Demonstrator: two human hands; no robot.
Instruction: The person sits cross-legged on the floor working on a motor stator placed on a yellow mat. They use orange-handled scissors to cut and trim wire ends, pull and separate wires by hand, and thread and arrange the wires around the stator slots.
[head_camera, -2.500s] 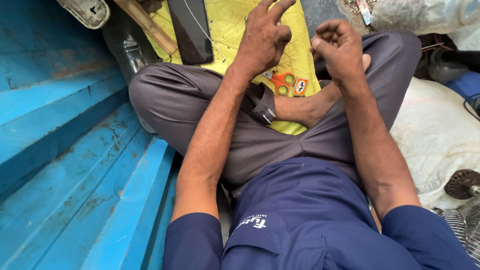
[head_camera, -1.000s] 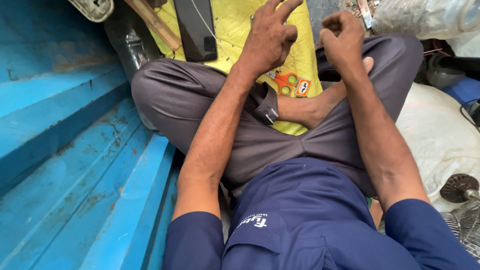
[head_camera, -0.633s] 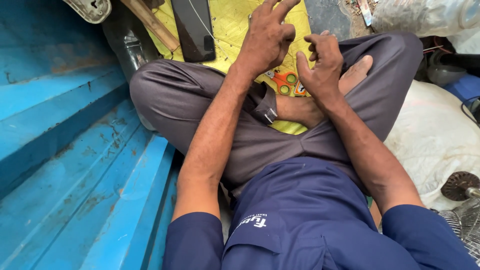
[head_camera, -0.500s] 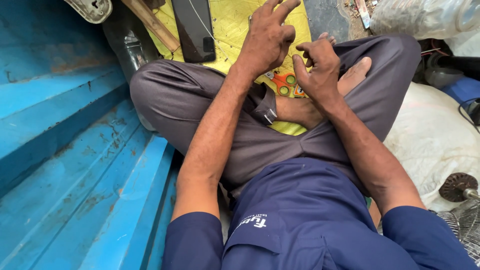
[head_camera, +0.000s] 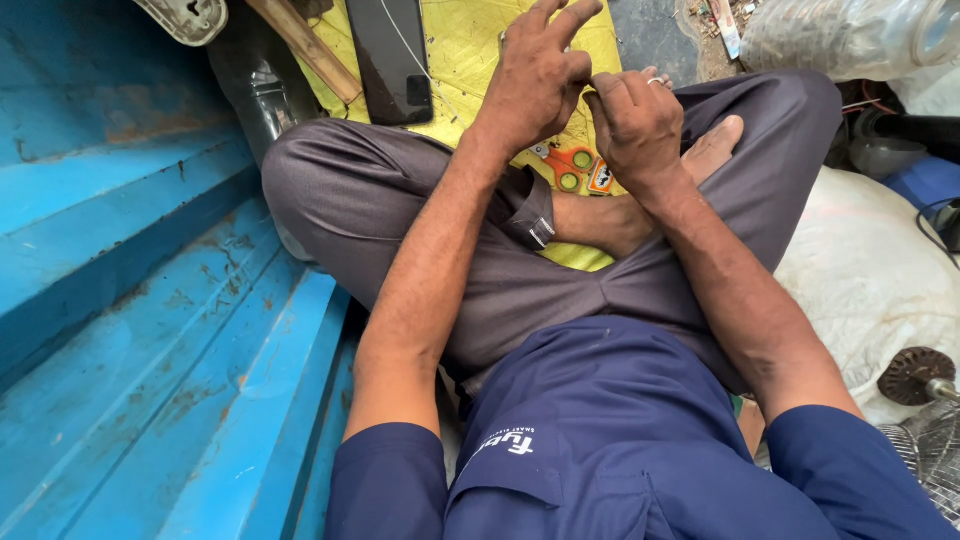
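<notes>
On my left I see a worn blue painted stepped wall (head_camera: 110, 300); a yellow mat (head_camera: 470, 50) lies far, a white sack (head_camera: 860, 290) right, in daylight.

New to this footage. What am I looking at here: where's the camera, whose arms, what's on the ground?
There is no machine here. The one view comes from a camera worn on a person's head, looking down at their own crossed legs and bare arms. The left hand and right hand meet in front, fingertips together as if pinching something too small to make out; a ring shows on the right hand. Under them lies a yellow sheet, with a dark phone on it and orange-handled scissors partly hidden by the hands. A wooden stick lies beside the phone. On the person's left is a blue painted wall, on their right a white sack.
</notes>
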